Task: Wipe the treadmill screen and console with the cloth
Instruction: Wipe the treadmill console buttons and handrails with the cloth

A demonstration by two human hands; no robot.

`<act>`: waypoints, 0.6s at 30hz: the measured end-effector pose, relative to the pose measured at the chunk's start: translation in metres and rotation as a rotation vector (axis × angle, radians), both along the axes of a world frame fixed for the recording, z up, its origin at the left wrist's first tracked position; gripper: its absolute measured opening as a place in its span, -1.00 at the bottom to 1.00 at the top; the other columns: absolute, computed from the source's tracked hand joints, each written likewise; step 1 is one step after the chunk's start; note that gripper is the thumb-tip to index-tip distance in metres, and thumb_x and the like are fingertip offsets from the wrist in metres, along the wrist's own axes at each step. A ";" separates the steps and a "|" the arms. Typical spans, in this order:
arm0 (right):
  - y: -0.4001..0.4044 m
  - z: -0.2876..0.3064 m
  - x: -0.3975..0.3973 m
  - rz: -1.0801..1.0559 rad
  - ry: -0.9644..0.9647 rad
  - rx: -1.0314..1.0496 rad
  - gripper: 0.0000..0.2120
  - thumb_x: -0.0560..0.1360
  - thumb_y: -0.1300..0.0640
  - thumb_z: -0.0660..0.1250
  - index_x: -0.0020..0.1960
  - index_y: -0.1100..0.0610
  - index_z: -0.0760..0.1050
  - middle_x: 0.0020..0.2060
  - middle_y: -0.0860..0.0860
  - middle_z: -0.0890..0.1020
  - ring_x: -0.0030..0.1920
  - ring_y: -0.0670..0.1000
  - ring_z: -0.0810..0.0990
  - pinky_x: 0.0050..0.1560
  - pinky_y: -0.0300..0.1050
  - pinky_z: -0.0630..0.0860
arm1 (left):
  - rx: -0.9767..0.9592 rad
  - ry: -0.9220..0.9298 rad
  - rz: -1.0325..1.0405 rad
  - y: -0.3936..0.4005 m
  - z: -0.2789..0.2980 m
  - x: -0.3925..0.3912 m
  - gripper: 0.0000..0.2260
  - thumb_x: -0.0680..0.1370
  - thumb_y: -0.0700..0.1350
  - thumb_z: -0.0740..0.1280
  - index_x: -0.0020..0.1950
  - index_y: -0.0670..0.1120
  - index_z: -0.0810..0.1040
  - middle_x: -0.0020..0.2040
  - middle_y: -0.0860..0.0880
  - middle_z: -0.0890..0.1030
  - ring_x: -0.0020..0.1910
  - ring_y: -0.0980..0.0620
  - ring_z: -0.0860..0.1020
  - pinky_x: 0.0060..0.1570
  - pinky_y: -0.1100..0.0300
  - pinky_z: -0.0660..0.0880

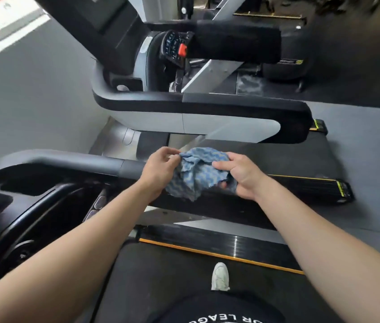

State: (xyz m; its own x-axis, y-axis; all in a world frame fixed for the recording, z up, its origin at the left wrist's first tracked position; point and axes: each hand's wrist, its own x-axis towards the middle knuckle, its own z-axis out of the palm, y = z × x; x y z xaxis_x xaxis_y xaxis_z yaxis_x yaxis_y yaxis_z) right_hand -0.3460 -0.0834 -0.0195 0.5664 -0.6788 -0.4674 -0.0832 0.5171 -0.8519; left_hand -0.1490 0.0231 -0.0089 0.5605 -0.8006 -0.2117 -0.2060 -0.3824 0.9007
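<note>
A crumpled blue and white wavy-patterned cloth [198, 173] is held between both hands in the middle of the view. My left hand [158, 170] pinches its upper left edge. My right hand [241, 174] grips its right side with the thumb on top. Both hands hover over the right handrail [79, 163] of the treadmill I stand on. That treadmill's black glossy console [21, 206] lies at the lower left, with its screen out of view. A neighbouring treadmill's dark screen [105, 12] and its keypad with a red stop button [182, 49] show at the top.
The neighbouring treadmill's black and grey handrail [207, 106] crosses the middle of the view. Its belt [277, 159] lies to the right. My own belt [161, 276] with an orange-edged side rail [219, 250] is below, with one white shoe [219, 276] on it. A grey wall [32, 101] stands at the left.
</note>
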 end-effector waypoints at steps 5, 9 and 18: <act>-0.015 -0.017 0.019 0.039 0.112 -0.031 -0.72 0.71 0.04 0.28 0.20 0.27 0.51 -0.20 0.24 0.58 -0.48 0.09 0.55 -0.51 -0.17 0.44 | 0.017 0.072 0.071 -0.005 -0.019 0.016 -0.82 0.51 0.04 0.45 0.11 0.12 0.63 -0.03 -0.03 0.73 -0.02 -0.06 0.71 0.08 -0.11 0.65; -0.028 -0.031 0.041 0.227 0.484 -0.395 -0.55 0.61 -0.09 0.38 0.40 0.10 0.43 0.19 0.16 0.61 0.01 0.16 0.67 -0.03 0.14 0.64 | 0.167 0.062 0.048 0.004 -0.039 0.021 -0.71 0.47 -0.15 0.46 0.15 0.08 0.56 -0.03 -0.07 0.72 -0.11 -0.06 0.70 -0.04 -0.01 0.67; -0.025 -0.056 0.058 0.717 0.801 -0.870 -0.67 0.59 -0.09 0.28 0.30 -0.02 0.54 0.30 0.07 0.55 0.33 0.18 0.49 0.33 0.13 0.47 | 0.342 -0.330 -0.220 0.005 -0.064 0.026 -0.71 0.56 -0.08 0.42 0.27 0.09 0.55 -0.15 0.07 0.66 -0.23 0.16 0.60 -0.26 0.35 0.40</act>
